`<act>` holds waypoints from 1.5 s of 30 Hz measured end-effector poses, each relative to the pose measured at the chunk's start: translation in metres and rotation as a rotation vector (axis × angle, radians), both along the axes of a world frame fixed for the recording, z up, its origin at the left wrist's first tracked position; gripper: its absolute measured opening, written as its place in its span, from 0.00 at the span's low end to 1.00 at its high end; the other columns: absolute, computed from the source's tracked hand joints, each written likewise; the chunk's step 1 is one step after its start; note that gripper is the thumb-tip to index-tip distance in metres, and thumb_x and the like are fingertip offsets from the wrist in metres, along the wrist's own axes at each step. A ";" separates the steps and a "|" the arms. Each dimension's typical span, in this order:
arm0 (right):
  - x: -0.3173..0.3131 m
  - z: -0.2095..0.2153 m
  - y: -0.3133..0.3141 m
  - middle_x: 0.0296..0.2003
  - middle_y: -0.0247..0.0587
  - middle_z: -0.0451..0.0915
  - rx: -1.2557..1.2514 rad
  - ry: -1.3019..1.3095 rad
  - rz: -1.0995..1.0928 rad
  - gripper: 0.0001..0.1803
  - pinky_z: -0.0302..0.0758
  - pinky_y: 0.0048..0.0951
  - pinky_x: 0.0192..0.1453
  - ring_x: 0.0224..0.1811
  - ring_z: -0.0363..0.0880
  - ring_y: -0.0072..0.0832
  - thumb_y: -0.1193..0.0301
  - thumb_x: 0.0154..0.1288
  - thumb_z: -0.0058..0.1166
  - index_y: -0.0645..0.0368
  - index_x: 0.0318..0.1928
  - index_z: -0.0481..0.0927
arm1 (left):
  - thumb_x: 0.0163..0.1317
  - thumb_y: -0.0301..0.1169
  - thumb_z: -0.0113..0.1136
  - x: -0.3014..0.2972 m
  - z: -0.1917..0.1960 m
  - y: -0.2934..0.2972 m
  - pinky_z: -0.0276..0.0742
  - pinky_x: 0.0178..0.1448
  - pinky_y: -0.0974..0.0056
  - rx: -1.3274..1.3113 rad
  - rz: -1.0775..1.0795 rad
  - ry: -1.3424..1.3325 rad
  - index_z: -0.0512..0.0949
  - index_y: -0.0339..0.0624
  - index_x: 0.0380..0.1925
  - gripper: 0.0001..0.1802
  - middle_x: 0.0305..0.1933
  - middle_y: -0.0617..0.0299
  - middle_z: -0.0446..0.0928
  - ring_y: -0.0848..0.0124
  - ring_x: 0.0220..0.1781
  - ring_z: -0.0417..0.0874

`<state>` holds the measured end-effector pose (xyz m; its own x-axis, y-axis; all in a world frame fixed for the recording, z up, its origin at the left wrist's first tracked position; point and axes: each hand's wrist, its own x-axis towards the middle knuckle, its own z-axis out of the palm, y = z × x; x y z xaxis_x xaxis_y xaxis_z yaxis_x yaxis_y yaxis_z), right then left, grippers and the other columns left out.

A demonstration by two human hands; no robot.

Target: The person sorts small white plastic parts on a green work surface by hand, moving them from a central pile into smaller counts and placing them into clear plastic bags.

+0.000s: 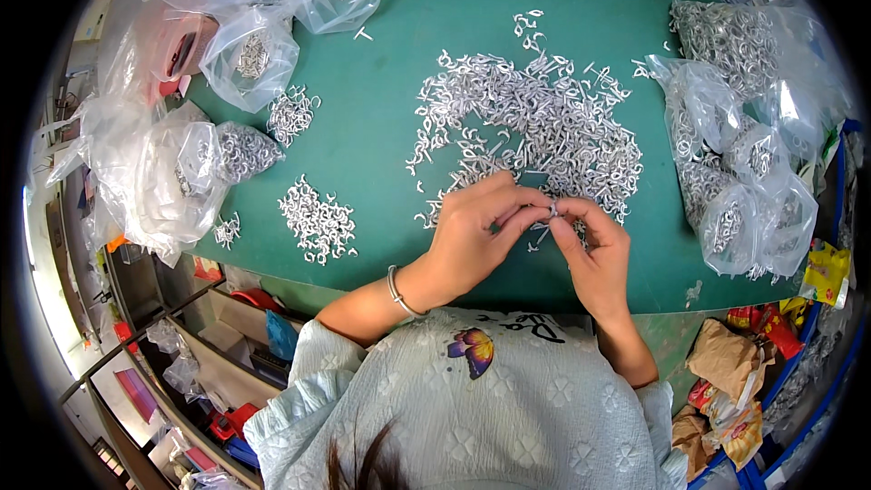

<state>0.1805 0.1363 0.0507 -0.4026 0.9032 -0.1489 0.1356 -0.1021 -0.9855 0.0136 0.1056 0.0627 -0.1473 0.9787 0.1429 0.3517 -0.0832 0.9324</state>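
Observation:
My left hand and my right hand meet at the near edge of a large heap of small silver metal hooks. A tiny silver metal piece is pinched between the thumbs and forefingers of both hands. Its exact shape is mostly hidden by the fingertips. The other fingers of my left hand curl in beside the heap. Just below the fingertips lie a few loose metal pieces on the green tabletop.
Left of my hands are smaller piles of hooks. Clear plastic bags of metal parts crowd the table's left side. More filled bags line the right. Food packets and paper bags sit below the table's right edge.

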 end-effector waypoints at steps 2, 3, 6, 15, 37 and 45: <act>0.000 0.000 -0.001 0.35 0.36 0.82 -0.020 0.040 -0.005 0.06 0.71 0.22 0.43 0.37 0.77 0.21 0.79 0.63 0.57 0.66 0.41 0.79 | 0.50 0.18 0.68 0.001 0.001 -0.002 0.57 0.24 0.70 0.048 -0.003 0.014 0.85 0.40 0.34 0.10 0.18 0.68 0.65 0.79 0.19 0.62; 0.000 0.000 -0.002 0.35 0.36 0.82 -0.030 0.061 -0.007 0.06 0.71 0.22 0.43 0.37 0.77 0.20 0.79 0.63 0.57 0.66 0.40 0.79 | 0.50 0.18 0.68 0.000 0.000 -0.003 0.57 0.23 0.71 0.068 -0.005 0.027 0.85 0.40 0.34 0.10 0.18 0.68 0.66 0.79 0.19 0.62; -0.003 0.008 -0.003 0.34 0.36 0.82 -0.016 0.130 -0.045 0.05 0.71 0.22 0.43 0.36 0.76 0.21 0.80 0.63 0.56 0.66 0.39 0.80 | 0.49 0.17 0.68 0.001 -0.001 -0.005 0.56 0.23 0.71 0.088 0.025 0.022 0.85 0.40 0.34 0.11 0.19 0.68 0.67 0.79 0.19 0.62; 0.010 0.002 0.002 0.34 0.39 0.83 0.186 -0.023 -0.167 0.06 0.70 0.24 0.43 0.36 0.78 0.24 0.81 0.60 0.58 0.64 0.38 0.81 | 0.51 0.17 0.67 -0.003 0.004 -0.009 0.62 0.22 0.68 0.110 0.025 0.015 0.84 0.40 0.36 0.12 0.20 0.63 0.68 0.75 0.18 0.66; 0.036 -0.011 0.033 0.50 0.44 0.77 0.626 -0.647 -0.003 0.16 0.65 0.38 0.57 0.55 0.72 0.42 0.75 0.58 0.60 0.61 0.48 0.79 | 0.53 0.24 0.67 -0.004 -0.036 0.001 0.70 0.27 0.62 -0.021 -0.001 0.288 0.79 0.39 0.32 0.07 0.24 0.57 0.72 0.64 0.22 0.74; 0.010 -0.017 0.027 0.64 0.45 0.66 0.707 -0.716 0.360 0.25 0.51 0.56 0.71 0.71 0.58 0.43 0.67 0.60 0.60 0.61 0.57 0.74 | 0.71 0.32 0.47 -0.019 -0.025 0.005 0.67 0.30 0.72 -0.571 -0.047 -1.220 0.76 0.35 0.42 0.12 0.30 0.59 0.74 0.75 0.28 0.72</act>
